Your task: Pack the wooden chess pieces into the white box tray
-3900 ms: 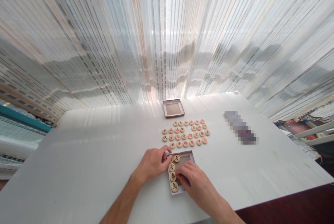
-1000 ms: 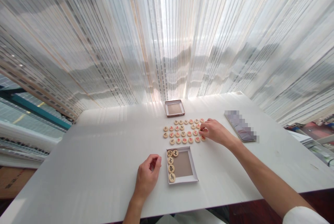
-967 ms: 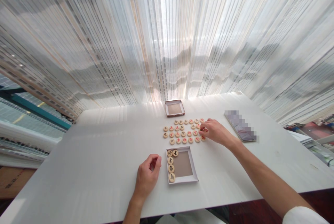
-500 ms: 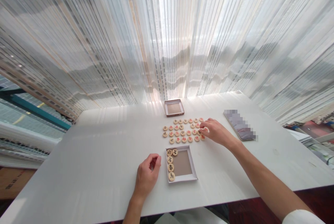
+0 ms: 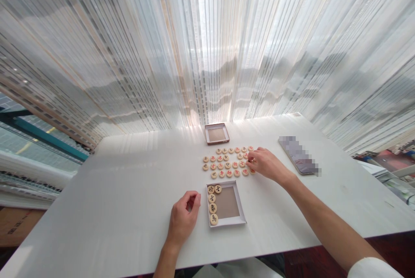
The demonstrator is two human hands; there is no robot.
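Several round wooden Chinese chess pieces [image 5: 228, 165] lie in rows on the white table, with red or black characters. At the right end of these rows, my right hand [image 5: 264, 163] pinches a chess piece, mostly hidden by its fingertips. My left hand [image 5: 184, 213] rests on the table with its fingers curled closed and nothing visible in them. Just right of it is a shallow white box [image 5: 240, 202] with a brown bottom. Black-character chess pieces [image 5: 212, 208] line its left side, and one more sits at its top edge beside the corner piece.
Beyond the rows stands the other shallow box half [image 5: 217, 142], with a brown rim. A flat phone-like object [image 5: 296, 154], partly pixelated, lies to the right. The white table [image 5: 113, 196] reaches back to a sheer striped curtain [image 5: 214, 53].
My right hand has shifted slightly left and its fingertips have closed down over a piece at the row's right end. My left hand and the boxes stay put.
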